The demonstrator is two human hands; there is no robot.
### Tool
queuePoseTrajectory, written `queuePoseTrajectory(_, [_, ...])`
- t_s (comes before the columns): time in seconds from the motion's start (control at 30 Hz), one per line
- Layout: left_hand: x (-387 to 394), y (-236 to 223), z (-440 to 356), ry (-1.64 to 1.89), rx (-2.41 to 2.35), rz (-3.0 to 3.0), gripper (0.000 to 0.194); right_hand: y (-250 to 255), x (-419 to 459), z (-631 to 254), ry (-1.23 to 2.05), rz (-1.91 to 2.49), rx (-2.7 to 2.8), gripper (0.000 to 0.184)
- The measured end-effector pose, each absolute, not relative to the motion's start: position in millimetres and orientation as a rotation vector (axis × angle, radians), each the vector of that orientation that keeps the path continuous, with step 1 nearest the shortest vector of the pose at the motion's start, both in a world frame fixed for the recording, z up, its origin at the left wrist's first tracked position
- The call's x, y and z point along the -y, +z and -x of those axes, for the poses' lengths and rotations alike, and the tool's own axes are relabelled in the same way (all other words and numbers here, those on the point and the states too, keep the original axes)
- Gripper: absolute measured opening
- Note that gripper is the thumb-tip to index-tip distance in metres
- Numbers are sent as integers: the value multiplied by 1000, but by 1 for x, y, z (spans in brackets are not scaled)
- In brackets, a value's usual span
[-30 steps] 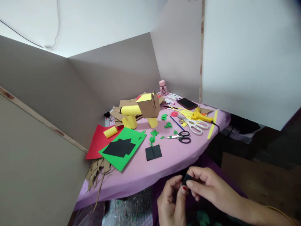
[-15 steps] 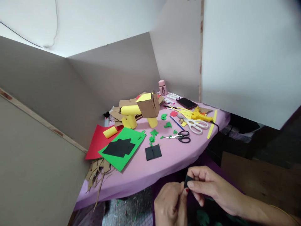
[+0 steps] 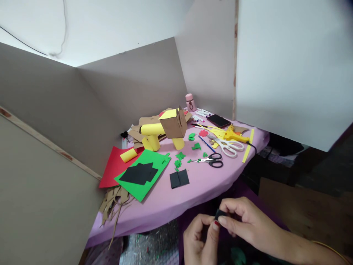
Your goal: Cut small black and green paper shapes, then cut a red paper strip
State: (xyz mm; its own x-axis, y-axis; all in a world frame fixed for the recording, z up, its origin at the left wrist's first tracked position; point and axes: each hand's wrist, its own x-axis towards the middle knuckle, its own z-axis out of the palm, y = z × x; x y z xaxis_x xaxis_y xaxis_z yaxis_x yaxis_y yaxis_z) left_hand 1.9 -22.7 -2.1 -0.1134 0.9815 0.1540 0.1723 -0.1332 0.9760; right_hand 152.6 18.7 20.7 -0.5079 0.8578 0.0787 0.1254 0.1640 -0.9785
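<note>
Head view, my only feed. Both bare hands hang in front of the near edge of the pink-covered table (image 3: 154, 209). A small black piece (image 3: 220, 213) sits between them, off the table and largely hidden by fingers. The right hand (image 3: 245, 219) pinches it between thumb and forefinger, with no gap that I can see. The left hand (image 3: 193, 239) has thumb and forefinger closed on its lower edge, the palm hollow behind them; I cannot judge how firmly.

Change noted: half a second ago the left hand was rolled over, knuckles up; now it is turned back, thumb towards me. The right has kept its pinch throughout. I read this as the piece being worked by the fingertips, one hand steadying while the other turns. Its exact fold is too small to tell.

On the table, nothing appears shifted. Flat black pieces (image 3: 179, 179) lie nearest the hands, black-handled scissors (image 3: 217, 161) beyond, and the yellow-and-cardboard figure (image 3: 173, 127) stands further back, well apart from the grip.
</note>
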Motion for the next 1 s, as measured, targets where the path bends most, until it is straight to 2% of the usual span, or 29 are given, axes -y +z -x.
queuePoseTrajectory(0.3, [21,-2,-6,1376,-1271,-1086,33,25,-19,-154,1338,906,1872,13])
queuePoseTrajectory(0.5, [20,-1,-8,1366,-1171,-997,32,25,-18,-153,1272,925,1889,17])
queuePoseTrajectory(0.67, [20,-4,-6,1333,-1226,-1095,32,25,-20,-153,1426,890,1765,18])
queuePoseTrajectory(0.83, [21,-11,-1,1313,-1366,-1369,28,22,-22,-154,1344,900,1828,24])
queuePoseTrajectory(1.0, [22,-9,-2,1312,-1429,-1368,30,22,-19,-153,1402,873,1800,30])
